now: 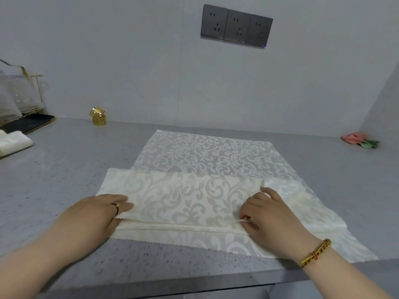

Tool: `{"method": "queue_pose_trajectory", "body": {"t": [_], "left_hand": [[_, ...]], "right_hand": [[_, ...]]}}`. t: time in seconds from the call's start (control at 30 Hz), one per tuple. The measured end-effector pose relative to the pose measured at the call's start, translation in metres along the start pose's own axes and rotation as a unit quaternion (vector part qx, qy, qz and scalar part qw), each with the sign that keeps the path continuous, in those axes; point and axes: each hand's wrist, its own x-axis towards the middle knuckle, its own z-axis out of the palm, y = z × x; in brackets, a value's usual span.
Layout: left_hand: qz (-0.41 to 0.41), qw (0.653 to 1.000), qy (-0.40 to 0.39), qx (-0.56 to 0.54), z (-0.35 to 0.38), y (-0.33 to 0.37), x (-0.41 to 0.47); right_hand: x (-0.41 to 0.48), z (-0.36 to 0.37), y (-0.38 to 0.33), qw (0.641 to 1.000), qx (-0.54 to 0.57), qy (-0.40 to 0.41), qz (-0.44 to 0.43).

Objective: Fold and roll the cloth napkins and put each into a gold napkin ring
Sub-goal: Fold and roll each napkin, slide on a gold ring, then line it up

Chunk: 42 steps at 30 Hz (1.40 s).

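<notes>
A cream damask cloth napkin (194,160) lies spread on the grey counter, its near part folded over into a band. My left hand (95,214) holds the band's left end, fingers flat on top and thumb tucked under the fold. My right hand (267,216) pinches the folded edge at the band's right end. Two gold napkin rings (98,116) stand stacked at the back left by the wall, well away from both hands.
Folded white cloths (15,141) lie at the far left beside a black tray (32,124) with a gold rack and glassware. A pink and green cloth (359,140) sits at the back right corner. The counter's front edge (194,285) runs just below my wrists.
</notes>
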Motion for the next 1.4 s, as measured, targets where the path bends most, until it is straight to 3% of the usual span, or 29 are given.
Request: {"method": "queue_pose_trajectory", "body": {"t": [0.37,0.53,0.63,0.93,1.07,1.4], "left_hand": [[-0.1,0.968,-0.173,-0.154,-0.019,0.0,-0.002],[-0.133,0.954,-0.165,-0.212,-0.033,0.008,0.024],[-0.145,0.956,-0.188,-0.174,-0.029,0.017,0.062],[-0.196,0.934,-0.282,-0.104,0.017,0.046,0.111],[-0.22,0.937,-0.247,-0.111,0.023,0.054,0.104],[-0.245,0.932,-0.244,-0.109,0.021,0.046,0.099]], "right_hand": [[-0.046,-0.005,0.037,0.981,-0.11,-0.027,0.154],[-0.055,-0.012,0.036,0.979,-0.053,-0.009,0.196],[-0.036,-0.016,0.034,0.98,0.02,0.029,0.197],[0.096,0.011,-0.037,0.972,0.169,-0.112,0.119],[0.126,0.038,-0.069,0.957,0.2,-0.182,0.106],[0.12,0.055,-0.061,0.945,0.203,-0.224,0.124]]}}
